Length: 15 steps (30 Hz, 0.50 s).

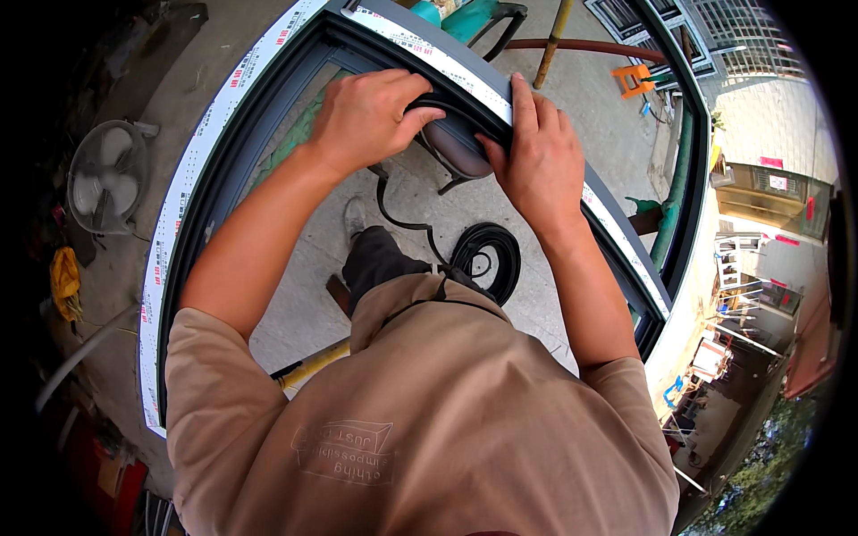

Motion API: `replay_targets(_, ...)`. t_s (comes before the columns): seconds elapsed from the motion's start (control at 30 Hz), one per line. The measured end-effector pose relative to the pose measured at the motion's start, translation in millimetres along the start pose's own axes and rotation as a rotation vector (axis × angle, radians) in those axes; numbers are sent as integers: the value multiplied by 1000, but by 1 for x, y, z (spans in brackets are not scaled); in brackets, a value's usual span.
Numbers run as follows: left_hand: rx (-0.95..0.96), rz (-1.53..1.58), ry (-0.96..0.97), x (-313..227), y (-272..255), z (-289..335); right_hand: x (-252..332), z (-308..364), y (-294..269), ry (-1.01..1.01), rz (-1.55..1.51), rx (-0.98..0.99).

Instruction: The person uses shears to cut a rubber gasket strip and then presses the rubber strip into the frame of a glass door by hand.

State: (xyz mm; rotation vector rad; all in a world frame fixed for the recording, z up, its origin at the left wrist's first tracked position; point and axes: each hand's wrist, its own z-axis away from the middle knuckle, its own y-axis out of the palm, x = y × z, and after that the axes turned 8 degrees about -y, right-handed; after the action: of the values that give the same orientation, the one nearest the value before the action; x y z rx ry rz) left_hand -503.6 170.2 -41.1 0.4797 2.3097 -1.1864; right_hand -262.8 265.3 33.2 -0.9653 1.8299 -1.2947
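A large dark grey window frame [198, 165], edged with white protective film, spans the space around my arms. My left hand [366, 116] is closed at the frame's far bar, thumb and fingers pinching a black rubber sealing strip [444, 101] along the inner edge. To its right, my right hand [543, 170] grips the same bar, fingers stretched over the film and thumb against the inner side. Below the bar, a length of strip [384, 201] hangs down toward a black coil [509, 259] on the floor.
Beneath the bar stands a dark-seated stool [460, 152]. A standing fan [107, 179] and a yellow cloth or bag [65, 281] are at the left. Beyond the frame are an orange plastic stool [633, 80], a yellow pole [554, 40] and green-wrapped supports [668, 234].
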Motion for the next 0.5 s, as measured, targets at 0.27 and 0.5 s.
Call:
replay_targets(0.27,-67,47,1,1,7,2,12,-23,-3,-52,-56,-33)
replay_targets(0.5,-96,104,-50,-3,12,5,18,-31,7,-59,-30,-38)
